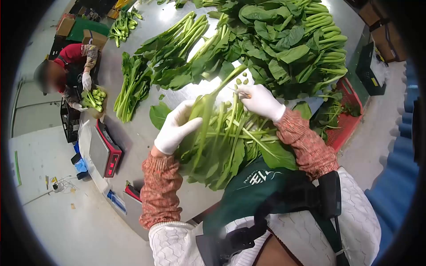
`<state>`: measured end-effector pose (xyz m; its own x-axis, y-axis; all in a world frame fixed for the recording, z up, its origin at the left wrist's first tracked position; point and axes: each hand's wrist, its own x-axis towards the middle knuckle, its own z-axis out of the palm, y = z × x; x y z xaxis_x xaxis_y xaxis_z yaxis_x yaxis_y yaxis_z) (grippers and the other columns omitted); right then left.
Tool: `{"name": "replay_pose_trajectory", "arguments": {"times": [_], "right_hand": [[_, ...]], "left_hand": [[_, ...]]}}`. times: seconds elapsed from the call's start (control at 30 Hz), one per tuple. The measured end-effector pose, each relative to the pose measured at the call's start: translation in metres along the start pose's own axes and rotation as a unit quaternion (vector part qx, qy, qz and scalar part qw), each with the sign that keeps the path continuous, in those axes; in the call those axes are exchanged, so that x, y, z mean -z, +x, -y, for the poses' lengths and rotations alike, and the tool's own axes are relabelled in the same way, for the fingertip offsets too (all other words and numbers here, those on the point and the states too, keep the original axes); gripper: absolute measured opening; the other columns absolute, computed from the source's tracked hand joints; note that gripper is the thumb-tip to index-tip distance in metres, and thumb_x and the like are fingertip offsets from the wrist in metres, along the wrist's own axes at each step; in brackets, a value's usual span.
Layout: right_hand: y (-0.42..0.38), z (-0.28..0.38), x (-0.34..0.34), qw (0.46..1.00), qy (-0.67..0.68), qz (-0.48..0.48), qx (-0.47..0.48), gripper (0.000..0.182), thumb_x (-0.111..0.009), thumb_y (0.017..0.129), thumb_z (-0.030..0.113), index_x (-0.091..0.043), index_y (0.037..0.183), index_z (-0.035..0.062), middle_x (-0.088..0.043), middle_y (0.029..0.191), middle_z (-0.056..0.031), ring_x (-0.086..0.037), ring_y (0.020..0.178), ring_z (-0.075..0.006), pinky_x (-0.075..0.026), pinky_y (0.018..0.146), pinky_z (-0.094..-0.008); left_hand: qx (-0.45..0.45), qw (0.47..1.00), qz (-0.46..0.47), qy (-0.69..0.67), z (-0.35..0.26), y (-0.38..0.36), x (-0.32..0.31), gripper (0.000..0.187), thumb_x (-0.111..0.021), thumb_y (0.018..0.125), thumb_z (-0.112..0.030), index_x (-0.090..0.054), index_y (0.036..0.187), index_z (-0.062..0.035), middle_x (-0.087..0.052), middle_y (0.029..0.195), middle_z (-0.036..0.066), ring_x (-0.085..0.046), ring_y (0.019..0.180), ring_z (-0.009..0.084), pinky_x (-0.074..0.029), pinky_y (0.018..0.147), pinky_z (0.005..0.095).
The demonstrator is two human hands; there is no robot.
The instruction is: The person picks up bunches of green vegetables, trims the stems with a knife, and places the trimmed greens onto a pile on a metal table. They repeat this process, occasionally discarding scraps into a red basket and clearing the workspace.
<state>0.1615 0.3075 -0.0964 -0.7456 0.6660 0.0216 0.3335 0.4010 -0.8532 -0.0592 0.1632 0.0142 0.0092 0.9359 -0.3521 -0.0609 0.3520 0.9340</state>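
Observation:
My left hand [174,127], in a white glove, is closed round a leafy green stalk [207,99]. The stalk's cut end points up and to the right, and its leaves blur downward. Just right of that end, my right hand [261,103], also gloved, is closed on what looks like a small knife [234,90], mostly hidden by the fingers. Small cut stem pieces [242,81] lie on the metal table beside the right fingertips. Beneath both hands spreads a loose pile of leafy greens [235,150], close against my green apron [259,195].
A big stack of leafy greens [288,48] covers the far right. Several bunches [133,84] lie left of it on the metal table [133,137]. A red scale [108,150] stands at the left edge. A co-worker [73,66] handles greens there. A red crate [350,115] sits right.

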Motion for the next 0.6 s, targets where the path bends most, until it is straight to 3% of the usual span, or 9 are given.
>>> {"name": "replay_pose_trajectory", "arguments": {"times": [0.03, 0.07, 0.13, 0.23, 0.33, 0.37, 0.4, 0.53, 0.6], "right_hand": [[-0.006, 0.003, 0.002, 0.973, 0.197, 0.035, -0.118, 0.026, -0.055, 0.093, 0.008, -0.066, 0.116, 0.0039, -0.066, 0.07, -0.0058, -0.064, 0.061, -0.0147, -0.05, 0.063, -0.0297], [-0.011, 0.004, 0.009, 0.977, 0.18, 0.062, -0.102, 0.024, -0.059, 0.097, 0.016, -0.067, 0.113, 0.0007, -0.065, 0.073, -0.0006, -0.059, 0.065, -0.006, -0.048, 0.064, -0.026], [-0.01, 0.038, 0.017, 0.963, 0.24, 0.053, -0.107, 0.028, -0.066, 0.095, 0.023, -0.067, 0.113, 0.001, -0.066, 0.077, -0.0011, -0.058, 0.066, -0.0067, -0.047, 0.065, -0.0246], [-0.006, 0.068, 0.017, 0.983, 0.166, 0.068, 0.048, 0.038, -0.073, 0.089, 0.035, -0.067, 0.109, 0.0036, -0.067, 0.077, -0.0075, -0.06, 0.067, -0.0134, -0.05, 0.066, -0.0287], [-0.005, 0.071, -0.004, 0.983, 0.168, 0.036, 0.058, 0.03, -0.073, 0.086, 0.026, -0.064, 0.099, 0.0002, -0.062, 0.074, -0.0136, -0.057, 0.066, -0.0217, -0.048, 0.064, -0.0337], [-0.005, 0.069, -0.007, 0.983, 0.167, 0.048, 0.055, 0.028, -0.072, 0.087, 0.023, -0.063, 0.101, 0.0, -0.061, 0.074, -0.0127, -0.055, 0.066, -0.0196, -0.047, 0.065, -0.0323], [-0.007, 0.068, -0.007, 0.983, 0.166, 0.059, 0.053, 0.026, -0.071, 0.088, 0.02, -0.062, 0.102, -0.0002, -0.06, 0.074, -0.0118, -0.053, 0.066, -0.0175, -0.047, 0.065, -0.031], [-0.009, 0.068, -0.014, 0.983, 0.137, 0.05, 0.111, 0.019, -0.066, 0.088, 0.012, -0.059, 0.101, 0.0004, -0.055, 0.072, -0.0125, -0.051, 0.063, -0.018, -0.045, 0.062, -0.0326], [-0.01, 0.066, -0.013, 0.985, 0.107, 0.094, 0.093, 0.019, -0.064, 0.081, 0.01, -0.06, 0.097, 0.0012, -0.057, 0.074, -0.0154, -0.056, 0.063, -0.0274, -0.046, 0.061, -0.0363]], "left_hand": [[-0.003, 1.0, -0.022, 0.018, 0.004, -0.002, 0.0, 0.044, -0.063, 0.092, -0.006, -0.052, 0.135, 0.0004, -0.059, 0.128, 0.006, -0.054, 0.117, 0.0129, -0.041, 0.103, 0.03], [0.001, 0.998, -0.045, 0.032, 0.009, -0.01, -0.001, 0.042, -0.064, 0.092, -0.005, -0.053, 0.133, 0.0003, -0.06, 0.126, 0.005, -0.055, 0.114, 0.0122, -0.042, 0.101, 0.0293], [0.029, 0.995, -0.083, 0.035, 0.013, -0.011, -0.009, 0.035, -0.067, 0.091, -0.006, -0.057, 0.124, -0.0001, -0.064, 0.115, 0.003, -0.058, 0.104, 0.0091, -0.046, 0.093, 0.0262], [0.007, 0.993, -0.104, 0.051, 0.025, -0.006, -0.014, 0.035, -0.071, 0.088, -0.008, -0.058, 0.12, -0.001, -0.064, 0.112, 0.002, -0.057, 0.103, 0.0068, -0.047, 0.09, 0.0247], [-0.02, 0.965, -0.142, 0.218, 0.02, -0.007, -0.019, 0.038, -0.075, 0.082, -0.01, -0.059, 0.115, -0.0029, -0.066, 0.105, 0.004, -0.061, 0.098, 0.0137, -0.049, 0.086, 0.0295], [-0.183, 0.845, -0.199, 0.461, 0.031, -0.005, -0.013, 0.043, -0.078, 0.072, -0.012, -0.06, 0.111, -0.006, -0.064, 0.1, 0.008, -0.06, 0.096, 0.0254, -0.048, 0.088, 0.0385], [-0.21, 0.76, -0.255, 0.56, 0.022, -0.007, -0.02, 0.048, -0.081, 0.065, -0.015, -0.061, 0.108, -0.0083, -0.061, 0.099, 0.01, -0.056, 0.098, 0.0331, -0.043, 0.093, 0.0454], [-0.254, 0.764, -0.189, 0.562, 0.018, -0.018, -0.031, 0.047, -0.08, 0.068, -0.013, -0.062, 0.111, -0.0097, -0.061, 0.098, 0.009, -0.058, 0.096, 0.0292, -0.042, 0.099, 0.0435], [-0.207, 0.807, -0.157, 0.53, 0.025, -0.021, -0.022, 0.041, -0.078, 0.07, -0.012, -0.064, 0.108, -0.0078, -0.065, 0.096, 0.011, -0.062, 0.095, 0.0307, -0.046, 0.097, 0.0411]]}}
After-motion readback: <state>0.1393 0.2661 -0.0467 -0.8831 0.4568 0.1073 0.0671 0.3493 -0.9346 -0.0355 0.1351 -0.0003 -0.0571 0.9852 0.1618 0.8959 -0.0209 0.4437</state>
